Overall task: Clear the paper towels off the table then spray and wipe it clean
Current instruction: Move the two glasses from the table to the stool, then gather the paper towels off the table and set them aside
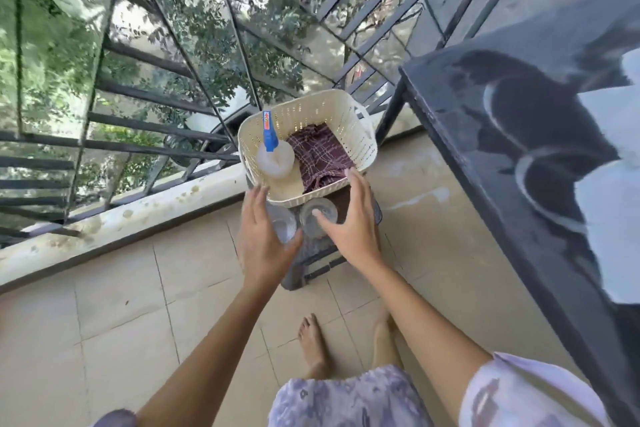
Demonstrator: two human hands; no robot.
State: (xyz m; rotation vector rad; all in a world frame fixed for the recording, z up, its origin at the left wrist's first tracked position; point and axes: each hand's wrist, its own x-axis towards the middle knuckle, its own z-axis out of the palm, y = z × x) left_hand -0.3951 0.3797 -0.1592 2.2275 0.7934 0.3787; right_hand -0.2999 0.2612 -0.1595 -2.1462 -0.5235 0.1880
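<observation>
no towels show on the table point(450, 135). my left hand point(265, 236) and right hand point(351, 218) reach spread and empty toward the basket point(360, 135) holding spray point(275, 156) and cloth point(320, 156); spraying and wiping remain.

Daylight scene, bright overall. Strongest light enters through the railing point(145, 87) in the upper left of the frame, where the foliage beyond is washed pale and partly overexposed. The floor point(114, 305) in the lower left is evenly lit, with only soft, weak shadows. The dark counter point(519, 121) at right carries strong glare: white reflected patches toward the right edge are blown out. Wide-angle distortion is marked; railing bars bow and fan toward the upper edges. Slight blur softens both hands and the sleeve at the bottom right corner. Centre detail is reasonably sharp.
</observation>
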